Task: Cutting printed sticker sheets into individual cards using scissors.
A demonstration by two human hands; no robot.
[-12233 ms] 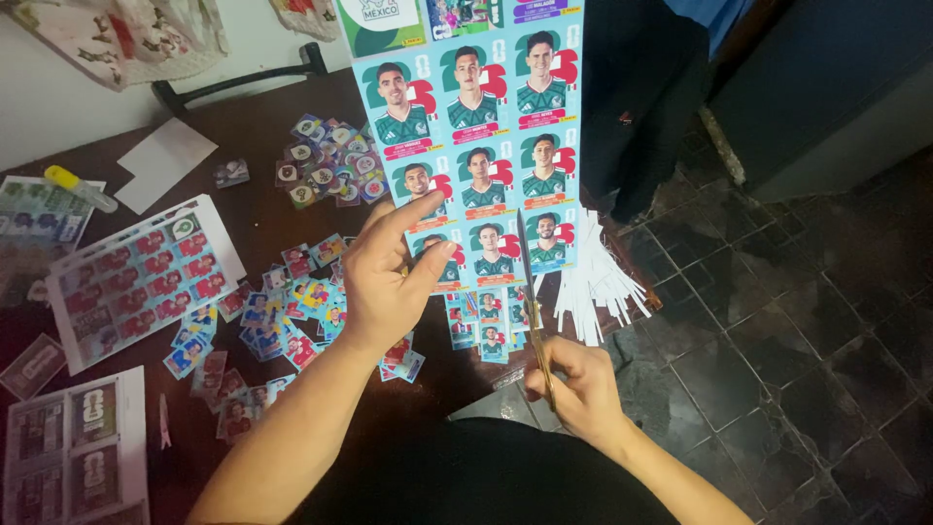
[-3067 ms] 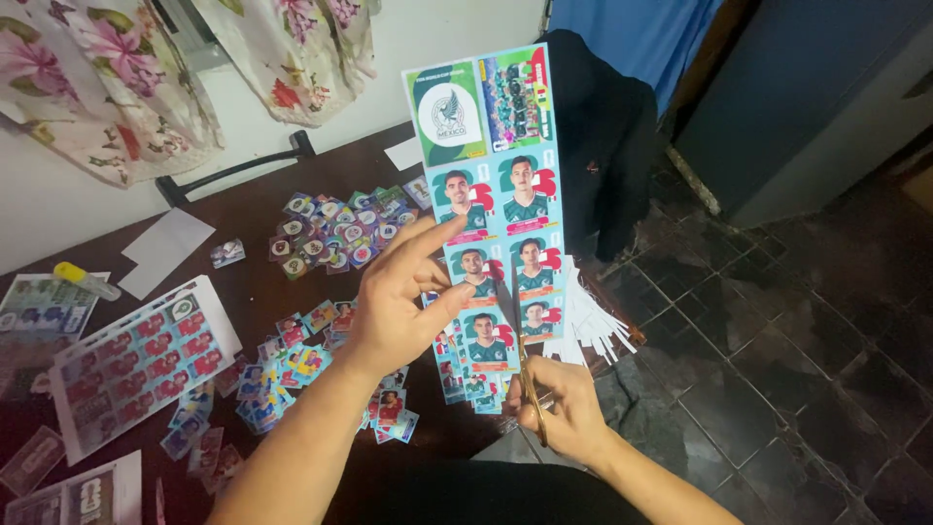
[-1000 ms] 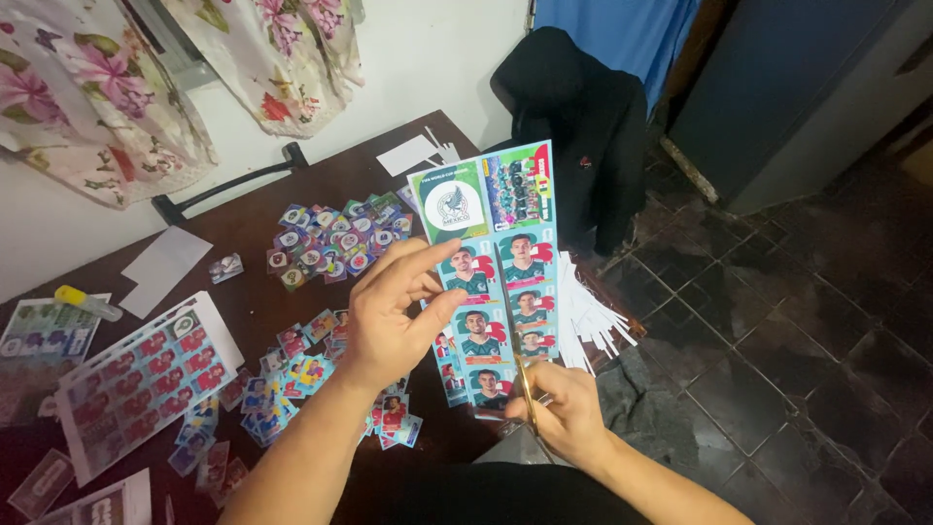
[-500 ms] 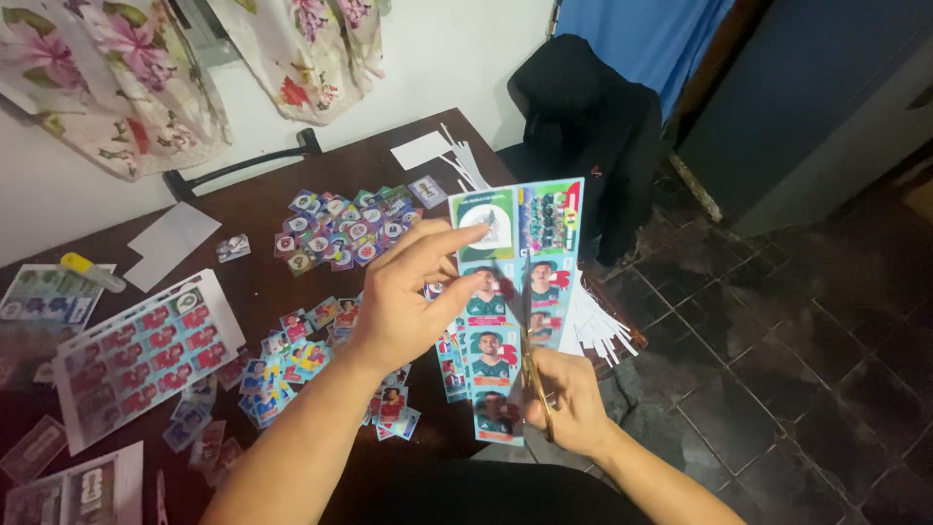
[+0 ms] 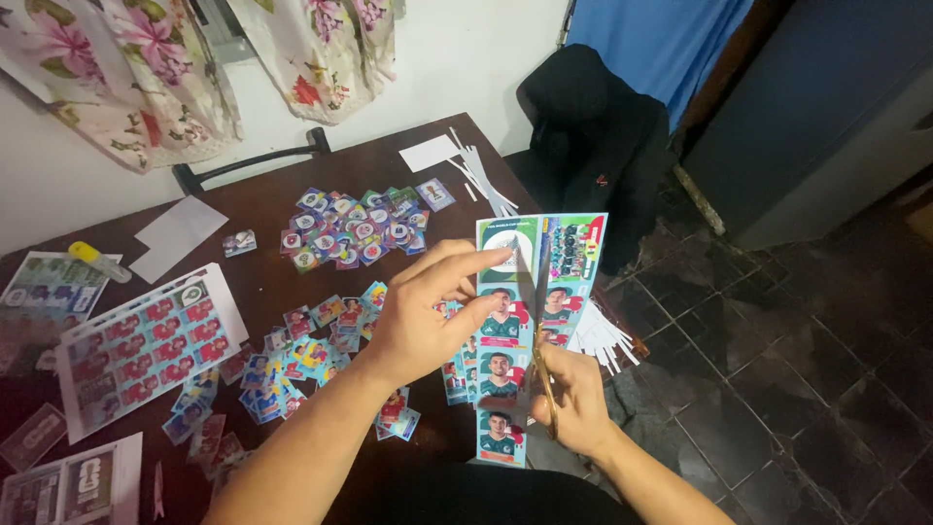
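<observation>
— Head view: seen from above, left hand (image 5: 428,326) spread across a sheet of player stickers (image 5: 530,321), thumb beneath, fingertips (image 5: 496,258) pressing on the top panel.

— And the right hand (image 5: 573,399)?

— Closed round the handles of scissors (image 5: 540,374), blades running up through the middle of the sheet, between two columns of portraits. Hard to tell how wide the blades stand.

— Position of the sheet?

— Held in the air past the table's near right edge, over dark floor tiles (image 5: 777,389). Upright in the frame, green emblem panel and team picture at the top, portraits in green shirts below. Bottom portrait hanging lower on the left column than on the right.

— On the table (image 5: 282,175)?

— Dark brown wood, crowded. Heap of cut stickers (image 5: 355,228) towards the far side; second, looser scatter of cut stickers (image 5: 292,360) just beside the left wrist. Uncut sheet of red-shirted portraits (image 5: 146,345) at left, more sheets (image 5: 68,486) at the near left corner. White paper rectangle (image 5: 180,233) and a yellow-capped tube (image 5: 97,261) further back. White trimmed strips (image 5: 481,180) near the far right corner.

— Anything beyond?

— More white strips (image 5: 603,335) fanned out behind the held sheet. Black garment (image 5: 593,146) draped over a chair at right, blue cloth (image 5: 661,49) behind it, floral fabric (image 5: 146,68) hanging on the white wall.
</observation>
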